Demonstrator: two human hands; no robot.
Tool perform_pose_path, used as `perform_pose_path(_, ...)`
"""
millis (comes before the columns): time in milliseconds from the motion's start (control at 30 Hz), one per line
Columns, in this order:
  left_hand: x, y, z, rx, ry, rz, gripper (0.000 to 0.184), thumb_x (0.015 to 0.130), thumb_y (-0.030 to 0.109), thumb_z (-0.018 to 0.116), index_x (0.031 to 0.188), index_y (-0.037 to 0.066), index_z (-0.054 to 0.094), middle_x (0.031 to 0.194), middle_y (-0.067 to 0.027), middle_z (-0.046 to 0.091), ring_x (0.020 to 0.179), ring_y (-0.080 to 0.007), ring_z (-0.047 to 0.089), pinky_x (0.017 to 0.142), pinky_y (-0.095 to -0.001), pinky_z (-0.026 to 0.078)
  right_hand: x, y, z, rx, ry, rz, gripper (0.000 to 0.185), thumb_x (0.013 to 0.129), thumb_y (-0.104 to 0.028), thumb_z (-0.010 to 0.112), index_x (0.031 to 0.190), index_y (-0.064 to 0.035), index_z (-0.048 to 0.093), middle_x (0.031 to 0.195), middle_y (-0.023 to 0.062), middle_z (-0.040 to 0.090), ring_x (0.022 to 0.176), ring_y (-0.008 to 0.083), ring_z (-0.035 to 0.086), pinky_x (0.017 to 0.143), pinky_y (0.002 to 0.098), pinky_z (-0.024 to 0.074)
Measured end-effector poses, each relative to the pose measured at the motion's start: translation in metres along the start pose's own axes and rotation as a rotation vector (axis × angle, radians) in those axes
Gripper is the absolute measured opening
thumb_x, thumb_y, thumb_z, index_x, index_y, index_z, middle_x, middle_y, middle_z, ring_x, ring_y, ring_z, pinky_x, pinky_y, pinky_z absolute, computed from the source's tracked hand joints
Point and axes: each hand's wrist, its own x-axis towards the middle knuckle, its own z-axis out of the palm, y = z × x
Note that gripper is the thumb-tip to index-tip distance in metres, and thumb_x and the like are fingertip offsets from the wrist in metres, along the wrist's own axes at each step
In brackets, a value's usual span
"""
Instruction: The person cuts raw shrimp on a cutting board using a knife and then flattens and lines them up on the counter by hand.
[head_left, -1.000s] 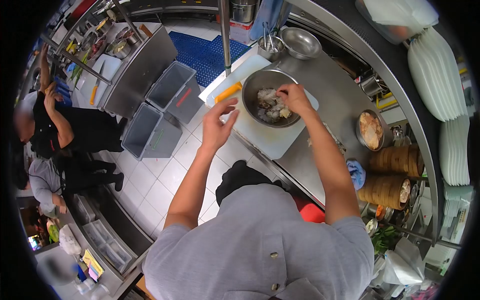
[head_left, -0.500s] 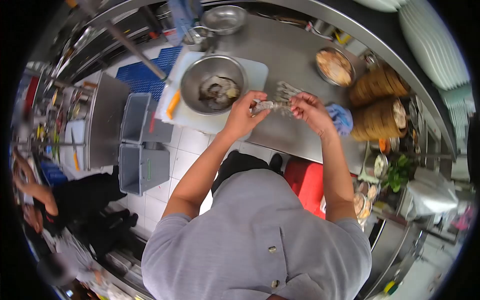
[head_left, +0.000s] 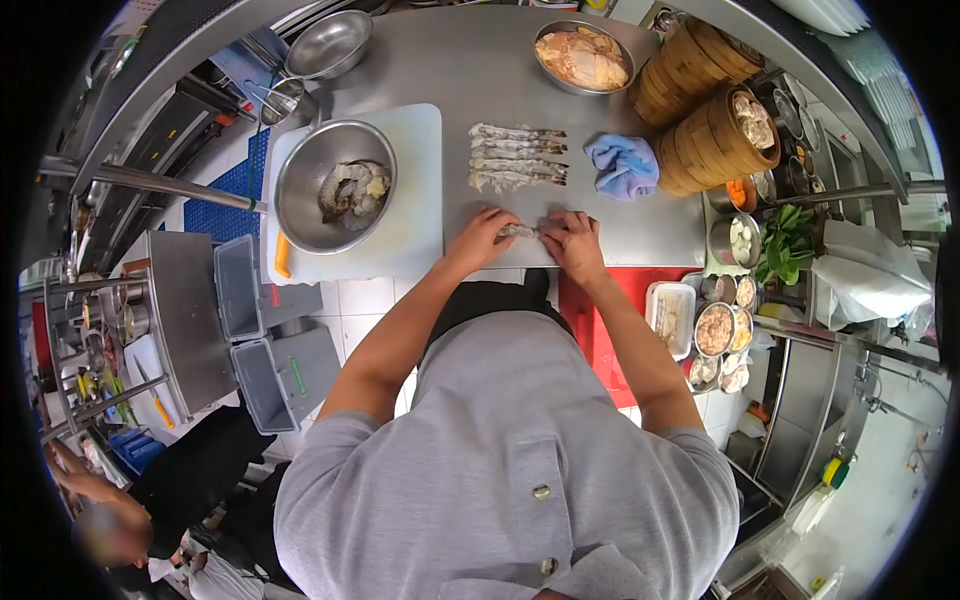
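Observation:
A peeled grey shrimp [head_left: 518, 231] lies low at the steel table's front edge, stretched between my two hands. My left hand [head_left: 482, 240] has its fingers closed on one end. My right hand [head_left: 573, 243] pinches the other end, and the fingers hide part of it. Just beyond, several straightened shrimp [head_left: 517, 157] lie side by side in a row, with darker tail ends toward the right. To the left, a steel bowl [head_left: 293, 190] holds more raw shrimp [head_left: 354, 195] and rests on a white cutting board [head_left: 418, 190].
An orange knife handle [head_left: 283, 256] sticks out beside the bowl. A blue cloth [head_left: 624, 166], bamboo steamers [head_left: 700, 150] and a bowl of pale orange food [head_left: 583, 58] stand to the right. Grey bins [head_left: 265, 385] are on the floor. Another person [head_left: 190, 475] works at the lower left.
Both hands have come down with the shrimp, from raised over the table to its front edge. My view has shifted, and the row of shrimp now shows fully.

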Motion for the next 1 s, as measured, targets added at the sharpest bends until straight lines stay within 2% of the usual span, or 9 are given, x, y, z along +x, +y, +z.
perform_pose_path(167, -0.012, 0.007, -0.006, -0.214, 0.079, -0.118, 0.033, 0.087, 0.013, 0.076, 0.119, 0.004, 0.069, 0.111, -0.0124, 0.066, 0.1, -0.0302, 0.067, 0.085, -0.0391, 0.057, 0.009, -0.019, -0.008, -0.077, 0.017, -0.034, 0.028, 0.083, -0.028, 0.077, 0.108, -0.0165, 0.077, 0.119, 0.0023, 0.063, 0.118, 0.0258, 0.053, 0.099, 0.0463, 0.039)
perform_pose_path(267, -0.016, 0.001, -0.003, -0.259, 0.088, -0.149, 0.032, 0.088, 0.011, 0.075, 0.118, 0.003, 0.07, 0.108, -0.0125, 0.066, 0.095, -0.0271, 0.068, 0.083, -0.0371, 0.058, 0.023, -0.038, -0.005, 0.038, 0.023, -0.043, 0.031, 0.083, -0.028, 0.077, 0.111, -0.0145, 0.076, 0.119, 0.0036, 0.064, 0.117, 0.0265, 0.054, 0.098, 0.0464, 0.0396)
perform_pose_path(367, -0.017, -0.003, -0.003, -0.216, 0.111, -0.093, 0.027, 0.088, 0.009, 0.075, 0.114, 0.002, 0.07, 0.106, -0.0129, 0.065, 0.091, -0.027, 0.068, 0.081, -0.0361, 0.058, 0.035, -0.035, 0.011, 0.071, -0.126, -0.051, 0.031, 0.082, -0.026, 0.078, 0.11, -0.0136, 0.076, 0.115, 0.0052, 0.066, 0.116, 0.0277, 0.055, 0.096, 0.0455, 0.0415)
perform_pose_path(467, -0.016, -0.001, -0.006, -0.279, 0.06, -0.148, 0.023, 0.086, 0.006, 0.075, 0.109, 0.001, 0.07, 0.102, -0.0124, 0.064, 0.092, -0.0263, 0.069, 0.081, -0.0369, 0.058, 0.044, -0.032, 0.018, 0.142, -0.19, -0.052, 0.027, 0.079, -0.02, 0.08, 0.105, -0.0107, 0.077, 0.104, 0.009, 0.069, 0.108, 0.0318, 0.06, 0.091, 0.0455, 0.0469)
perform_pose_path(500, -0.016, -0.004, -0.003, -0.28, 0.063, -0.156, 0.023, 0.086, 0.006, 0.075, 0.109, 0.001, 0.07, 0.102, -0.0124, 0.064, 0.092, -0.0263, 0.069, 0.081, -0.0369, 0.058, 0.046, -0.03, 0.02, 0.243, -0.201, -0.025, 0.024, 0.078, -0.017, 0.081, 0.101, -0.0087, 0.077, 0.1, 0.0109, 0.069, 0.101, 0.0338, 0.062, 0.087, 0.0456, 0.0494)
perform_pose_path(633, -0.013, -0.009, -0.001, -0.238, 0.047, -0.114, 0.02, 0.083, 0.002, 0.074, 0.102, 0.001, 0.071, 0.096, -0.0122, 0.063, 0.089, -0.0294, 0.067, 0.077, -0.0397, 0.057, 0.048, -0.027, 0.024, 0.434, -0.191, 0.0, 0.017, 0.076, -0.011, 0.08, 0.091, -0.0042, 0.077, 0.09, 0.0156, 0.066, 0.085, 0.038, 0.066, 0.079, 0.0456, 0.0542)
perform_pose_path(767, -0.007, -0.015, -0.007, -0.107, -0.026, 0.024, 0.012, 0.081, 0.002, 0.073, 0.093, 0.002, 0.072, 0.094, -0.0138, 0.063, 0.087, -0.035, 0.064, 0.077, -0.0432, 0.054, 0.05, -0.024, 0.031, 0.403, -0.195, -0.034, 0.015, 0.076, -0.011, 0.079, 0.089, -0.0045, 0.076, 0.088, 0.016, 0.065, 0.083, 0.0374, 0.067, 0.077, 0.0454, 0.0546)
perform_pose_path(833, -0.004, -0.012, -0.014, -0.099, -0.055, 0.007, 0.009, 0.081, 0.003, 0.073, 0.09, 0.002, 0.072, 0.093, -0.0138, 0.063, 0.087, -0.0355, 0.064, 0.079, -0.0439, 0.053, 0.051, -0.023, 0.032, 0.337, -0.186, -0.106, 0.012, 0.078, -0.011, 0.077, 0.088, -0.005, 0.076, 0.086, 0.0162, 0.063, 0.084, 0.0378, 0.067, 0.077, 0.046, 0.0546)
perform_pose_path(1000, -0.003, -0.01, -0.006, 0.006, -0.064, -0.067, 0.004, 0.082, 0.003, 0.069, 0.086, 0.003, 0.071, 0.09, -0.0138, 0.061, 0.089, -0.0364, 0.063, 0.081, -0.0457, 0.052, 0.05, -0.033, 0.035, 0.319, -0.147, -0.052, 0.008, 0.079, -0.008, 0.073, 0.086, -0.0058, 0.076, 0.086, 0.0159, 0.062, 0.084, 0.0383, 0.066, 0.077, 0.0467, 0.0549)
